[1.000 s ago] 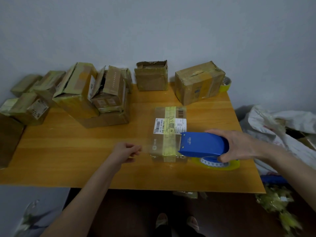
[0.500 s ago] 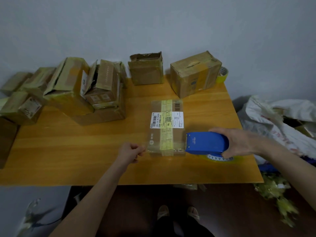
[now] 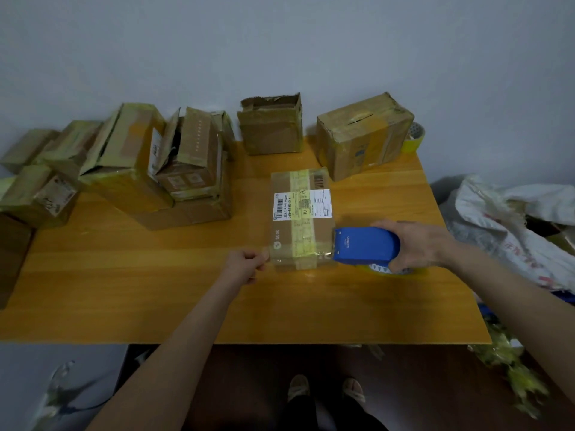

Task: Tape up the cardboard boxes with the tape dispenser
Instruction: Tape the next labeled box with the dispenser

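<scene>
A flat cardboard box (image 3: 300, 219) with a white shipping label and a yellow tape strip lies near the middle of the wooden table (image 3: 155, 290). My right hand (image 3: 418, 244) grips the blue tape dispenser (image 3: 365, 245) against the box's right edge, its tape roll showing underneath. A strip of clear tape stretches from the dispenser across the box's near end. My left hand (image 3: 247, 264) pinches the free end of that tape just left of the box.
Several taped and open cardboard boxes (image 3: 186, 169) stand along the back and left of the table. Behind the back right box (image 3: 364, 135) sits a yellow tape roll (image 3: 413, 138). White bags (image 3: 510, 225) lie right of the table, with scraps on the floor.
The dispenser has come down from above the box to its right edge. My left hand, still pinching the tape end, moved closer to the box's left side.
</scene>
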Action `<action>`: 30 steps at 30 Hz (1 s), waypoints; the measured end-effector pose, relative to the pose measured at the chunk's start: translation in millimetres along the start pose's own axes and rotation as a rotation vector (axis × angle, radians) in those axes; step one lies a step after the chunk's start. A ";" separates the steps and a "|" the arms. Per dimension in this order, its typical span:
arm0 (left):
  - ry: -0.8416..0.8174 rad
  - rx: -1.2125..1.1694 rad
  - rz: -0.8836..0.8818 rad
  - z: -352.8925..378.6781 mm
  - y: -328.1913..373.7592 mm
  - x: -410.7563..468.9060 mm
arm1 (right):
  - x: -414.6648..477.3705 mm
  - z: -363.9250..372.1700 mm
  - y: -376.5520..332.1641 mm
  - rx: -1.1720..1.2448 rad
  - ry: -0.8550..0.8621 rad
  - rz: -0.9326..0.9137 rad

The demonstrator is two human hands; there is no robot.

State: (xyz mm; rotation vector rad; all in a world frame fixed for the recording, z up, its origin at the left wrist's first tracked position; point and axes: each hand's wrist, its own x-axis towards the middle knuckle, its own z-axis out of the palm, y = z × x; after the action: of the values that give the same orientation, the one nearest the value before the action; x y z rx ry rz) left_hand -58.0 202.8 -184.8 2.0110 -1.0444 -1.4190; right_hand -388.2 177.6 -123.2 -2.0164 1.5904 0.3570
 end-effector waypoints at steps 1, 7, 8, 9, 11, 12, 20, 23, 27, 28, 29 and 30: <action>-0.021 0.002 -0.011 -1.8 -0.3 0.9 | 1.6 0.5 0.7 0.001 -0.011 0.001; 0.004 0.451 -0.030 -17.9 -9.2 11.3 | 4.6 6.7 6.3 -0.014 -0.013 -0.013; 0.076 0.586 -0.004 -21.7 -11.3 9.9 | 4.0 7.7 6.8 -0.019 -0.010 -0.023; 0.176 0.689 0.076 -22.6 -11.2 7.2 | 3.9 9.3 7.8 -0.016 0.000 -0.032; 0.330 0.731 0.390 -7.2 -3.2 -9.6 | 4.3 12.7 9.9 -0.010 0.022 -0.047; 0.353 0.710 0.600 8.4 4.0 -19.3 | 4.4 13.4 9.8 -0.015 0.028 -0.057; 0.012 1.240 0.740 90.8 0.7 -20.6 | 5.9 18.8 14.1 -0.079 0.073 -0.118; -0.010 1.300 0.734 86.9 -4.6 -14.1 | 7.5 12.3 23.1 -0.038 0.039 -0.135; -0.016 1.329 0.730 87.8 -2.9 -14.4 | 8.4 6.2 37.5 0.023 0.008 -0.182; -0.016 1.333 0.730 87.4 -2.5 -14.4 | 7.7 5.1 42.2 0.042 -0.006 -0.184; -0.009 1.336 0.734 86.9 -2.4 -14.6 | 6.3 3.3 47.8 0.044 -0.020 -0.177; -0.004 1.341 0.736 86.3 -1.1 -15.3 | 4.1 0.2 53.6 0.031 -0.037 -0.164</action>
State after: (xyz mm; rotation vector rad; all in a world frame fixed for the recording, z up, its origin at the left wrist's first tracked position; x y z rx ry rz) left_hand -140.8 220.2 -207.8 1.8249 -2.8038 -0.2223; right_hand -438.3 166.0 -138.8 -2.0867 1.3883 0.3035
